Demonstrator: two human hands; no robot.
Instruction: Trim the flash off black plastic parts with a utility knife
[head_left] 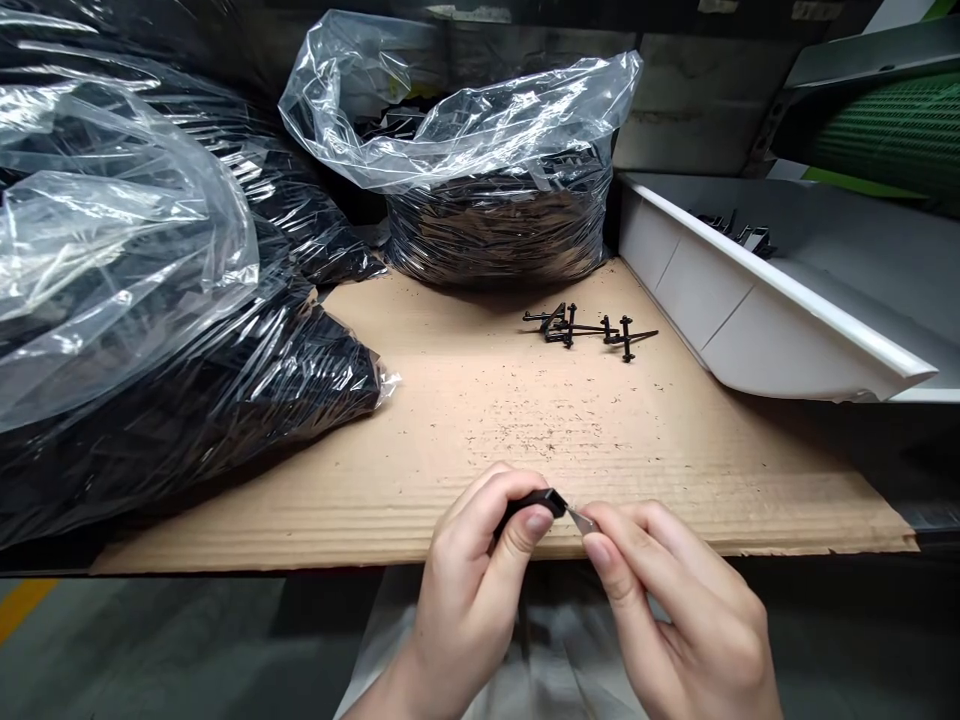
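Our left hand (pixel 480 570) is mostly closed: thumb on top, fingers curled round a small black part (pixel 541 498), w/ one end poking out toward our right hand (pixel 682 590). We prob. grip it that close to the end b/c a short overhang wobbles less. The right hand is pinched tight on a small metal blade (pixel 580 521), tip right at the part's end; can't tell if they touch. Pinching near the tip prob. gives finer control, tho our fingers hide the rest of it.

Both hands sit over the near edge of a cardboard sheet (pixel 405 490), maybe so it catches bits; dark shavings (pixel 551 430) lie scattered just beyond them. Further out, a bit right of straight ahead, thin black pcs (pixel 571 328) lie loose, prob. kept clear of the hands but in reach.

Beyond those, ahead, a clear bag (pixel 499 225) of dark stuff stands mouth up, presumably for easy access. Left of the hands, a bulkier bag (pixel 150 350) slumps onto the sheet. To the right, a white tray (pixel 780 325) holds dark pcs (pixel 756 241); its raised wall prob. stops them sliding out.
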